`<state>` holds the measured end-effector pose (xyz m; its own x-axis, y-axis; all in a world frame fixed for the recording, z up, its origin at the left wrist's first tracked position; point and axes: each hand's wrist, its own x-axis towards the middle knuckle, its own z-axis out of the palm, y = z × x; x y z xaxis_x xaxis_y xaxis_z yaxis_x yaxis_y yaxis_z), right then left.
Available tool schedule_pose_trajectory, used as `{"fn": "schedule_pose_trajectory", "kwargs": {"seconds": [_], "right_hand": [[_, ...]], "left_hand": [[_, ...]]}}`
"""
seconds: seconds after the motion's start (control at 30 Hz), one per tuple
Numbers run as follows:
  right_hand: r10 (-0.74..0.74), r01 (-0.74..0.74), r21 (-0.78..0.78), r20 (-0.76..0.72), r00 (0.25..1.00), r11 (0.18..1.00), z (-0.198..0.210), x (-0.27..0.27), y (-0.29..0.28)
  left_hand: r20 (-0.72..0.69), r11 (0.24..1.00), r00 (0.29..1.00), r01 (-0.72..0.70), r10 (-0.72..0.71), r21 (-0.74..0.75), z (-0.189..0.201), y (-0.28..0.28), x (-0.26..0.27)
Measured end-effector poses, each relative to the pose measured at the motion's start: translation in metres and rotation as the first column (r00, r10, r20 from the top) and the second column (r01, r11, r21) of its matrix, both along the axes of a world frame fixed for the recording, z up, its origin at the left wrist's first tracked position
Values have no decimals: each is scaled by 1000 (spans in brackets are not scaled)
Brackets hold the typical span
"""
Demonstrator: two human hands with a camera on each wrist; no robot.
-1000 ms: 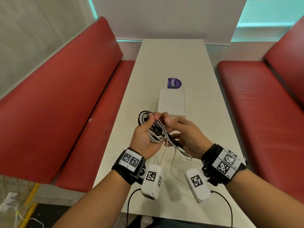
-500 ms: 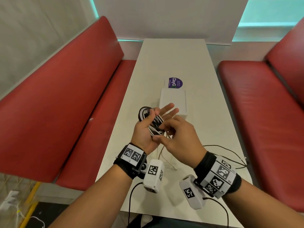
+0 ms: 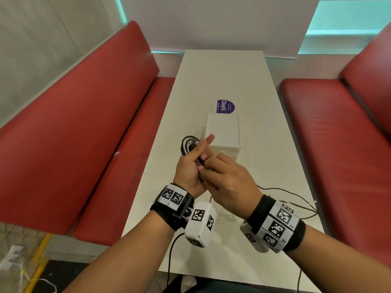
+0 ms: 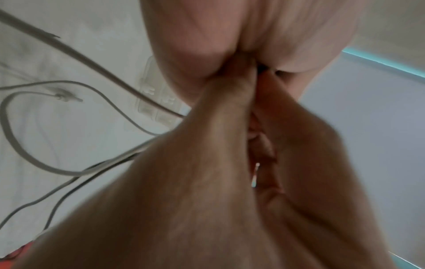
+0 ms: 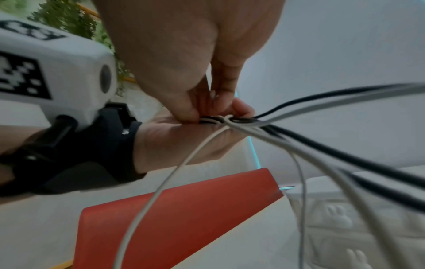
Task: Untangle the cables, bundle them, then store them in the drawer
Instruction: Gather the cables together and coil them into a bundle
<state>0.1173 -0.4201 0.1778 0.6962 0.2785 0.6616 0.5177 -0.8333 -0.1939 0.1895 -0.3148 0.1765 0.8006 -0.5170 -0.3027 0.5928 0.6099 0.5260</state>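
Both hands, left hand (image 3: 191, 166) and right hand (image 3: 228, 182), clenched around cable bundle (image 3: 189, 144), mostly hidden between palms.

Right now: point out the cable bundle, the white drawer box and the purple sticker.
cable bundle (image 3: 187, 144), head view, on the coiled loop sticking out above the left hand.
white drawer box (image 3: 223, 132), head view, on its top face.
purple sticker (image 3: 225, 106), head view, on its printed middle.
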Motion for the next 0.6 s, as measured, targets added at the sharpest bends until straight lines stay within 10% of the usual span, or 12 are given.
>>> {"fn": "schedule_pose_trajectory", "kwargs": {"seconds": [0.23,0.43,0.6], "right_hand": [[-33,29,-123,-36,999,992,-9,-1,-9],[37,129,463,-332,943,877,-4,-17,-10],[240,357,600,-692,680,716,-8,0,-18]], "left_hand": [[-111,994,993,28,-40,-107,-11,5,3],[-56,991,998,-5,-2,-131,-2,3,-4],[1,988,997,-79,80,-135,1,7,0]]}}
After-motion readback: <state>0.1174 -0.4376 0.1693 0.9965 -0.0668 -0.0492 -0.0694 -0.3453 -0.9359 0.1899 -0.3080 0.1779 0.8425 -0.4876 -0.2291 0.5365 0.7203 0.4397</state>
